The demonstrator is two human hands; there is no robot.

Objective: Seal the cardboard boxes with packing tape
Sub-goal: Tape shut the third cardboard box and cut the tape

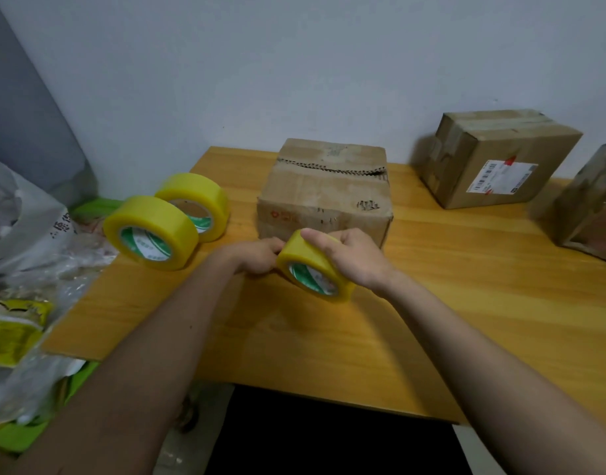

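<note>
Under right hand (354, 258): tape roll (311, 269).

A plain room used as an informal packing spot, likely in a home. Evidence: a bare pale wall (294, 63), a wooden table (466, 286) carrying used cardboard boxes (325, 197), one bearing a shipping label (503, 176); spare rolls of yellow tape (150, 231); plastic bags (24, 217) heaped alongside.

Room corner: wooden table against plain wall.

A pale grey-white wall (294, 63) is seen behind an orange-toned wood-grain table (466, 303); a grey panel (24, 114) is leaned at left; dim, even light.
</note>
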